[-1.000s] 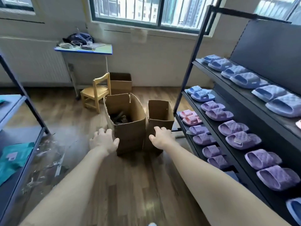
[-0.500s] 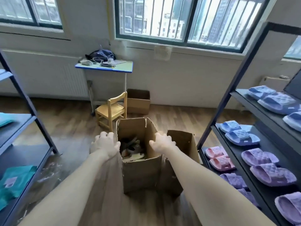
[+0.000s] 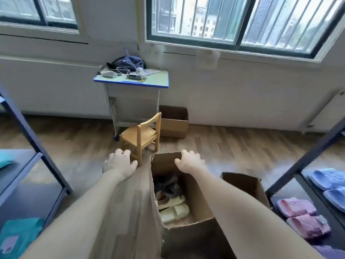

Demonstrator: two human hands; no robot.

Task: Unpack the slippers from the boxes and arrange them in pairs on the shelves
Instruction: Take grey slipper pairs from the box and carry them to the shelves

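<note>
Left hand [image 3: 119, 163]: fingers loosely curled, empty, above floor [image 3: 84, 171]. Right hand [image 3: 189, 162]: fingers loosely curled, empty, over box [image 3: 188, 236] far rim.

On the right hand [image 3: 188, 162] the fingers [image 3: 186, 153] curl at the far flap of the open box [image 3: 188, 234] with their tips hidden, so a grip cannot be told. The forearm covers part of that box and much of the second box [image 3: 242, 184]. The dark slippers [image 3: 167, 186] inside are a blurred heap. The picture's edges cut off the open box, the shelf [image 3: 298, 164] and its purple slippers [image 3: 331, 253]. The clutter [image 3: 130, 73] on the bench [image 3: 156, 81] is too small to tell
</note>
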